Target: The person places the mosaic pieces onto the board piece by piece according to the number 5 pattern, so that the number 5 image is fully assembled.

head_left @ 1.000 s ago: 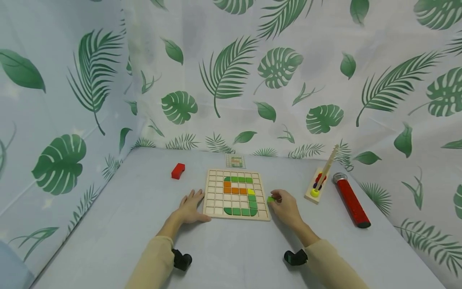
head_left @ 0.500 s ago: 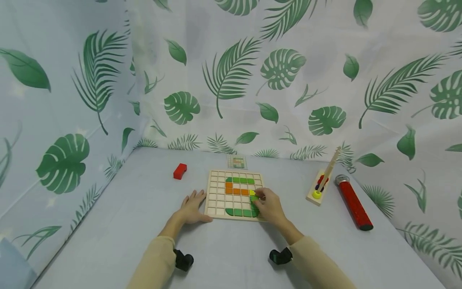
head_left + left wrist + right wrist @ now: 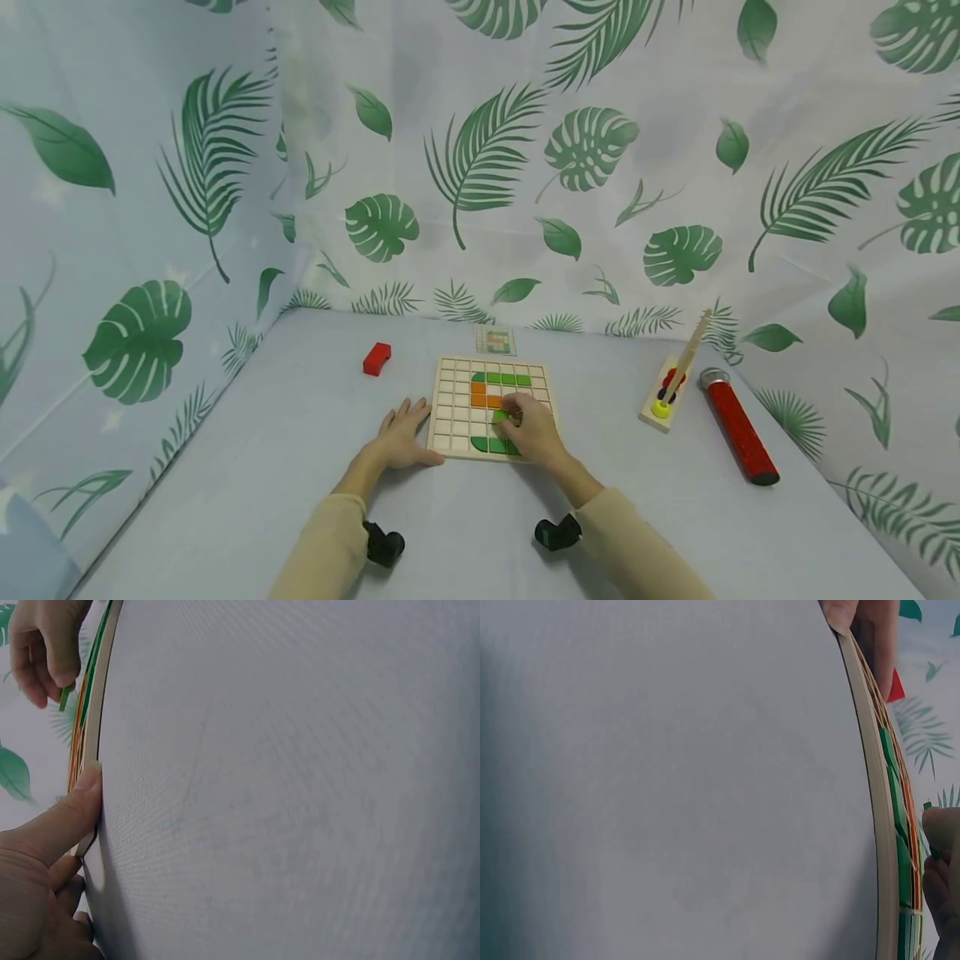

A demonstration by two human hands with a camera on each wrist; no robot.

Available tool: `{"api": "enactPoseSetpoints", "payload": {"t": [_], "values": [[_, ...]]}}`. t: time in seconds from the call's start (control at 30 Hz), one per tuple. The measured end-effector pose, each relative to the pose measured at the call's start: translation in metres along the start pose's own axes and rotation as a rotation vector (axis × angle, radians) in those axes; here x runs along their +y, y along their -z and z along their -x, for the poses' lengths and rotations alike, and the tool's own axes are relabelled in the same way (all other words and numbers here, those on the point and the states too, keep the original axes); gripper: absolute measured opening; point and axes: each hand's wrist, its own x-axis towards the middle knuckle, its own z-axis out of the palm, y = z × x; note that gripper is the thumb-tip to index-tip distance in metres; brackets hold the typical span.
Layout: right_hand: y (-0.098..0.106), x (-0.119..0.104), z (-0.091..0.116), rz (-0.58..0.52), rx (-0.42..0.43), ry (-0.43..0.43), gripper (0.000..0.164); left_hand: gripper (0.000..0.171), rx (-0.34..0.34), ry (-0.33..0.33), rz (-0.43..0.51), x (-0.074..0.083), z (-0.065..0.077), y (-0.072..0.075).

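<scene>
A square wooden grid board (image 3: 444,423) lies on the table, with green and orange tiles forming an S-like shape in its cells. My right hand (image 3: 537,429) is over the middle of the board, pinching a small green tile (image 3: 500,416) between thumb and fingertips. In the left wrist view that green tile (image 3: 64,698) stands out above the board's surface. The hand covers the tiles on the right part of the pattern. At the board's left side rests my left hand (image 3: 398,437), fingers spread, its thumb touching the front left corner.
Behind the board lies a small pattern card (image 3: 495,340). A red arch-shaped block (image 3: 377,358) sits back left. To the right stand a wooden base with colored beads and an upright stick (image 3: 660,408), and a red cylinder with a silver end (image 3: 738,429).
My right hand has carried the green tile from beside the board's right edge leftward to over its middle. The left hand stays at the left side.
</scene>
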Motion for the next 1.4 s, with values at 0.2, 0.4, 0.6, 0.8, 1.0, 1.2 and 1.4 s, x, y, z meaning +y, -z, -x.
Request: {"api": "enactPoseSetpoints", "payload": {"t": [0.2, 0.4, 0.6, 0.8, 1.0, 1.2, 1.4], "values": [[-0.011, -0.007, -0.002, 0.000, -0.040, 0.034, 0.031, 0.095, 0.007, -0.007, 0.006, 0.000, 0.001, 0.000], [-0.017, -0.014, -0.003, -0.023, -0.090, 0.060, 0.030, 0.094, 0.000, -0.007, 0.015, 0.000, 0.001, 0.002], [-0.018, -0.015, -0.003, -0.031, -0.123, 0.055, 0.031, 0.094, -0.004, -0.011, 0.017, 0.002, 0.001, 0.002], [-0.019, -0.015, -0.003, -0.031, -0.121, 0.065, 0.033, 0.093, -0.003, -0.010, 0.025, 0.003, 0.002, 0.003], [-0.019, -0.014, -0.003, -0.046, -0.097, 0.073, 0.032, 0.094, -0.003, -0.008, 0.017, 0.003, 0.001, 0.002], [-0.012, -0.013, -0.002, -0.047, -0.081, 0.053, 0.029, 0.095, -0.009, 0.004, 0.019, 0.004, 0.000, 0.000], [0.000, -0.007, 0.000, -0.032, -0.044, 0.014, 0.030, 0.096, 0.002, 0.017, 0.018, 0.001, -0.001, -0.002]]}}
